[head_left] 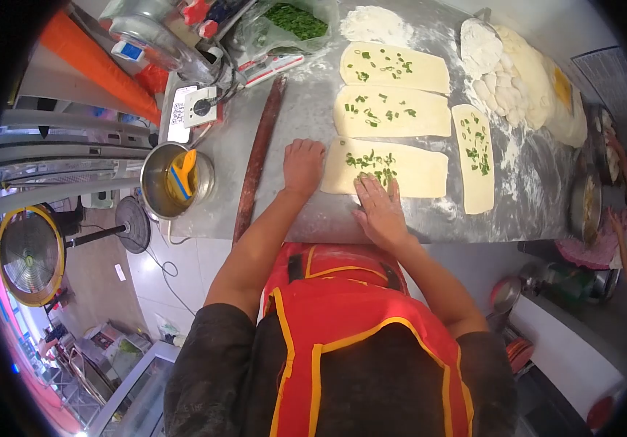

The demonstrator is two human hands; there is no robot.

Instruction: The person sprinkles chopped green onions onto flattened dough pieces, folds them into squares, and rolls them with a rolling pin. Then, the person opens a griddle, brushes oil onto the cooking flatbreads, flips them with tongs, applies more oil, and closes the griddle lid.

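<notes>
My right hand (380, 211) lies with fingers stretched out on the front edge of the nearest dough sheet (419, 173). Its fingertips touch the chopped scallions (372, 162) scattered there. Just off that sheet's left end, my left hand (304, 167) rests on the steel table with its fingers curled under, and I see nothing in it. Beyond lie a middle dough sheet (426, 120) and a far dough sheet (430, 73), both dotted with scallions. A narrower dough strip (466, 189) with scallions lies crosswise on the right.
A long rolling pin (259, 156) lies left of my hands, beside a metal pot (152, 193) holding an orange-handled brush (182, 175). At the back are a bag of chopped greens (295, 22) and a flour pile (375, 25). A large dough mass (528, 80) sits right; another person's arms (623, 240) show beyond.
</notes>
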